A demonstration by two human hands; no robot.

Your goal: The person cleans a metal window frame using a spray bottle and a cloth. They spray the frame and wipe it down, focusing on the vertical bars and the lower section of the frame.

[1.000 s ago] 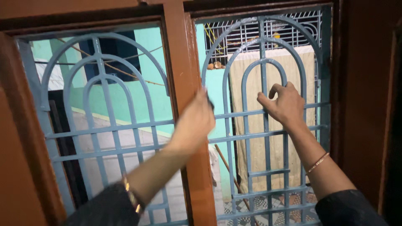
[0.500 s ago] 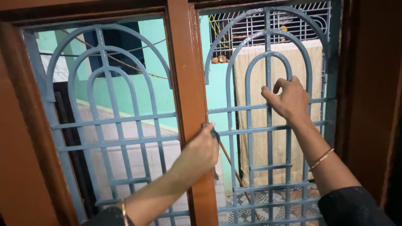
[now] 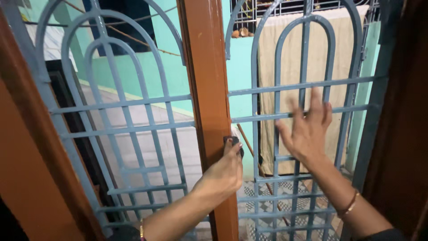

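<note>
Left hand, gripping a small dark brush, is working lower down the brown post. Right hand is now released, fingers spread just off the grille bars.

We see a glossy reddish-brown window post standing between two blue-grey metal grilles, their bars forming nested arches above a grid of rectangles. We note the same warm brown on the frame at the left and a darker brown on the right edge. Our left hand presses a small black object to the post; a thin gold bangle circles our right wrist. Beyond the bars we see a turquoise wall, a beige cloth hanging, and floor tiles in a grey-and-white checker pattern.
</note>
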